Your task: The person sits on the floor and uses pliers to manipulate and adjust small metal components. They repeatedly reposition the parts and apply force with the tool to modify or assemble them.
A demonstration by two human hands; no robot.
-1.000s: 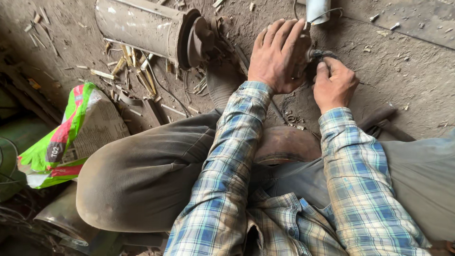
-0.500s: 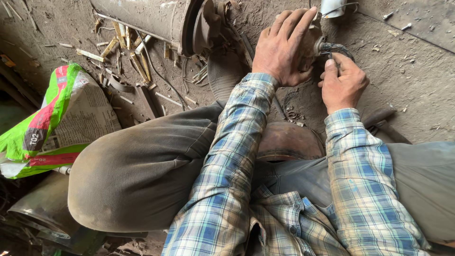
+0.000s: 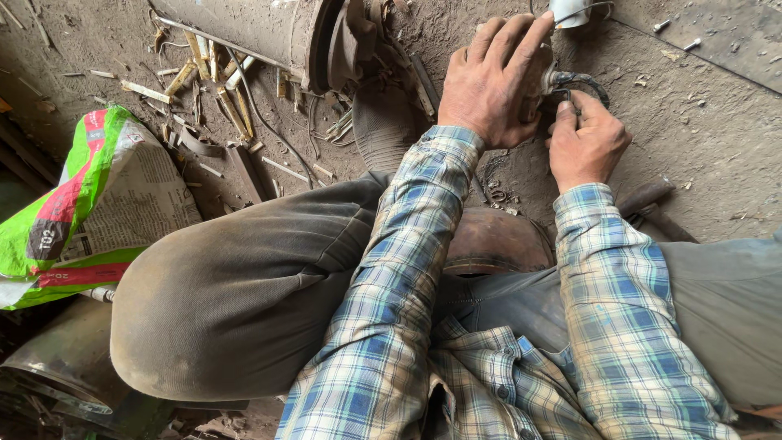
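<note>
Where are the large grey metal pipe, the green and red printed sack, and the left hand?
Large grey metal pipe (image 3: 244, 28), head view, side wall.
Green and red printed sack (image 3: 90, 204), head view, middle.
Left hand (image 3: 489, 81), head view, back.

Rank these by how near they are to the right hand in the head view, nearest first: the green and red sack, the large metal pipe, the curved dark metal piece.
From the right hand:
1. Curved dark metal piece, touching its fingertips, just above it.
2. Large metal pipe, up and to the left, past the left hand.
3. Green and red sack, far left on the dirt floor.

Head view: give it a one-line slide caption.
Seated on a dirt floor, left hand covers a small metal part while right hand works beside it.
</note>
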